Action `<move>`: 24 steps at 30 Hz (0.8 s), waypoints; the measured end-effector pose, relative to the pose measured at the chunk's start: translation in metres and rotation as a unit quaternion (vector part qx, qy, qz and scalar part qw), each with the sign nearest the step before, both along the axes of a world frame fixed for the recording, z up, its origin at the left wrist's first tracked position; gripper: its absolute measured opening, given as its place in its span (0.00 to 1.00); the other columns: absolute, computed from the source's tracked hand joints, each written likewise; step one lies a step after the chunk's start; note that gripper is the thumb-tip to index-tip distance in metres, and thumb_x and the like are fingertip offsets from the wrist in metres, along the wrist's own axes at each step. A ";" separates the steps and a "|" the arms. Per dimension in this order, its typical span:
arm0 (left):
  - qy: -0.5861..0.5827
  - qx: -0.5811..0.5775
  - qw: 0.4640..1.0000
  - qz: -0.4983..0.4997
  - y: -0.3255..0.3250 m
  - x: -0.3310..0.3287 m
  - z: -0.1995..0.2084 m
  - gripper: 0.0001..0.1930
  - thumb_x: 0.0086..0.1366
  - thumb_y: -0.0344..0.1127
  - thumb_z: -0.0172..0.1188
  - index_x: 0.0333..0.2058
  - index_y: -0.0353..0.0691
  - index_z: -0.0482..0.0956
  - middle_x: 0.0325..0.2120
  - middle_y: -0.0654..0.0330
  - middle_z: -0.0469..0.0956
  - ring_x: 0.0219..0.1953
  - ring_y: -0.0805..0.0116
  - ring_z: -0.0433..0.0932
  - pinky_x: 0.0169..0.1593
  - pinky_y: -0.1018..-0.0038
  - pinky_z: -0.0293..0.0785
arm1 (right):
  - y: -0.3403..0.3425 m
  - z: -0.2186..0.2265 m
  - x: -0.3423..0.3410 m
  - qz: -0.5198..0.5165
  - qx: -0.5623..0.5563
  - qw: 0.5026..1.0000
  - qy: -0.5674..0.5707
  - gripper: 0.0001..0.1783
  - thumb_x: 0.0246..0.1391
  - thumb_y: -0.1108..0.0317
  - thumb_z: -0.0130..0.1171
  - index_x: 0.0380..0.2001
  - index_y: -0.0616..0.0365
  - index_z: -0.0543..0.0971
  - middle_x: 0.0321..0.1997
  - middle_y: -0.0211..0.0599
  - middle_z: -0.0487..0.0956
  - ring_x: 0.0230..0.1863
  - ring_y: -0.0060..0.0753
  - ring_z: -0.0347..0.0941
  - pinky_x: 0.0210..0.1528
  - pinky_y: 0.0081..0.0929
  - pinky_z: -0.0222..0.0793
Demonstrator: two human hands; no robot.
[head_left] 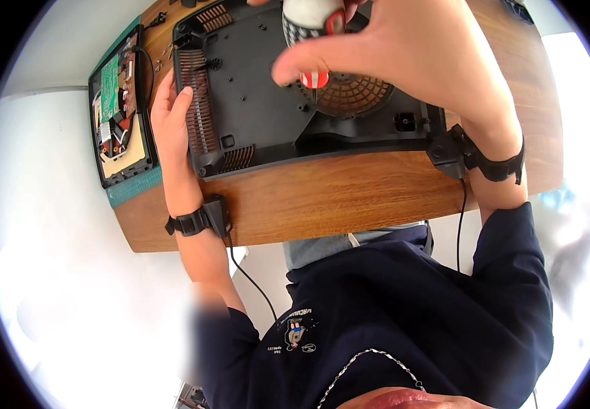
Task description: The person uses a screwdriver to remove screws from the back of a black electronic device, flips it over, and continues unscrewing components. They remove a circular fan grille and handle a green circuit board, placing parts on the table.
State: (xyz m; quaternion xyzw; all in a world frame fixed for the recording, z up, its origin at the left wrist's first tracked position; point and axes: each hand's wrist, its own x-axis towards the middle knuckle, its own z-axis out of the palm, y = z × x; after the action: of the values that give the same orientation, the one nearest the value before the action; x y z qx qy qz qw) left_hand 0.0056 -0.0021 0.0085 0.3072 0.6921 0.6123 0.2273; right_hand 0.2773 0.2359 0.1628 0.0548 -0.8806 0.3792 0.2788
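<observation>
A black plastic housing (pixel 254 102) lies on the wooden table, its inside facing up, with vent slots along the left and a round grille (pixel 353 95) at the right. My left hand (pixel 171 119) grips the housing's left edge, thumb over the slotted rim and fingers outside. Over the housing, my right hand (pixel 397 58) is closed round a white can (pixel 303 13) with a checkered band. Below my thumb shows a red-and-white end piece (pixel 314 80); the thumb hides how it joins the can. Most of the right fingers are hidden.
To the left, an open device part (pixel 126 129) with a green circuit board (pixel 109 88) and wiring rests on a green mat (pixel 128 193). Small loose screws (pixel 162 58) lie between it and the housing. The wooden table (pixel 336 198) curves along its front edge. Cables hang from both wrist straps.
</observation>
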 end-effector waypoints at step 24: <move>-0.038 0.011 0.999 -0.016 0.002 0.007 0.006 0.25 0.73 0.26 0.54 0.66 0.28 0.67 0.54 0.57 0.79 0.51 0.73 0.79 0.55 0.75 0.75 | 0.048 -0.021 -0.017 -0.119 0.131 0.963 0.205 0.14 0.74 0.67 0.52 0.56 0.63 0.75 0.34 0.30 0.77 0.37 0.18 0.74 0.41 0.14 0.71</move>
State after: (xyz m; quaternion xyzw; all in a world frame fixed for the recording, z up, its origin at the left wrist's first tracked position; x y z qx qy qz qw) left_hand 0.0123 -0.0004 0.0141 0.2973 0.6712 0.6272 0.2602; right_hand 0.2601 0.2840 0.1415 0.0624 -0.8468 0.2050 0.4869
